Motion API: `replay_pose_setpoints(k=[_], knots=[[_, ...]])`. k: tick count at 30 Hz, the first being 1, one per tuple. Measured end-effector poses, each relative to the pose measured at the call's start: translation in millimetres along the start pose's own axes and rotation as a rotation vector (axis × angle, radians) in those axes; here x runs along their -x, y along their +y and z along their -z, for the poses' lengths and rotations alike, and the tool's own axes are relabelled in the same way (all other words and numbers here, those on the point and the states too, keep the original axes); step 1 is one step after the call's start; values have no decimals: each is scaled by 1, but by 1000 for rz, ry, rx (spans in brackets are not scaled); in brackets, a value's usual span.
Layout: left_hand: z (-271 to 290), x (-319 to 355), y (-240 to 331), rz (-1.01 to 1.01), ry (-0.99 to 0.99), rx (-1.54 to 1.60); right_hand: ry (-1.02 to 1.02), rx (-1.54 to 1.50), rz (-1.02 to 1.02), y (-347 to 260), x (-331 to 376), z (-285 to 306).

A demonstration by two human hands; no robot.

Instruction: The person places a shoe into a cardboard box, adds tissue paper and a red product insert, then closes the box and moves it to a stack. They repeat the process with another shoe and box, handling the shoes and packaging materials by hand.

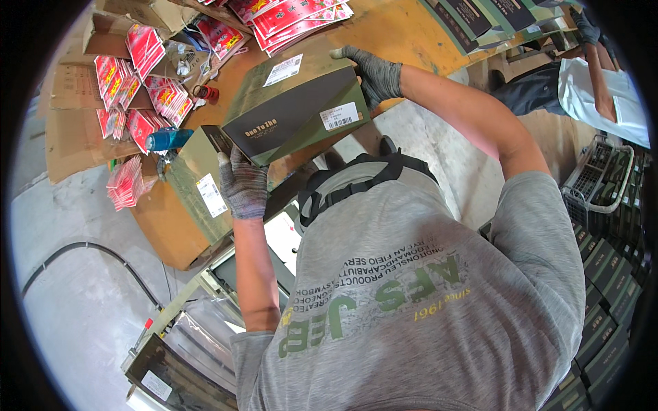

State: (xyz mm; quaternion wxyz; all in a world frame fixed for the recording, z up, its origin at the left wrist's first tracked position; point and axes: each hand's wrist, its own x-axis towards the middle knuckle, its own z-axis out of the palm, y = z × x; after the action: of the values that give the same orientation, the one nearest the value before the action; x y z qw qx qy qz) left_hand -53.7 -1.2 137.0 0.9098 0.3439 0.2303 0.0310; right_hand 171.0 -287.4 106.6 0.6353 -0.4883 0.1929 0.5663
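I hold a flat olive-green and black carton (295, 109) with white stickers above the brown wooden table (404, 34). My left hand (243, 183), in a grey knit glove, grips its lower left corner. My right hand (373, 74), gloved the same way, clasps its upper right edge. A second olive-green box (199, 181) with a white label stands just left of my left hand, partly behind it. My grey shirt hides what lies below the carton.
Red printed packets (137, 89) lie in stacks on brown cardboard at the left, more at the top. A blue bottle (168, 139) lies by the green box. Dark cartons are stacked at right beside a wire basket (596, 178). Another person (589, 75) stands top right. A black cable (82, 250) crosses the floor.
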Motion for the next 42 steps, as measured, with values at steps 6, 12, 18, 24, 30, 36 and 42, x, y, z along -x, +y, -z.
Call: replay_pose_setpoints(k=[6,12,18,24,30,36,42], knots=[[1,-7,2,68,105,202,14,75,39,-1,16,-13],[17,-20,-8,156,38,189,-5,363,188,14,-17,17],[61,-32,-64,154,306,214,-316,257,539,62,-31,20],[131,-29,-89,51,413,165,115,307,661,126,-51,57],[-40,38,-30,-176,-179,-106,469,1402,1055,154,26,19],[-89,30,-45,78,-704,-918,689,459,833,188,14,39],[-23,0,-97,-106,-97,-1365,924,377,868,175,16,57]])
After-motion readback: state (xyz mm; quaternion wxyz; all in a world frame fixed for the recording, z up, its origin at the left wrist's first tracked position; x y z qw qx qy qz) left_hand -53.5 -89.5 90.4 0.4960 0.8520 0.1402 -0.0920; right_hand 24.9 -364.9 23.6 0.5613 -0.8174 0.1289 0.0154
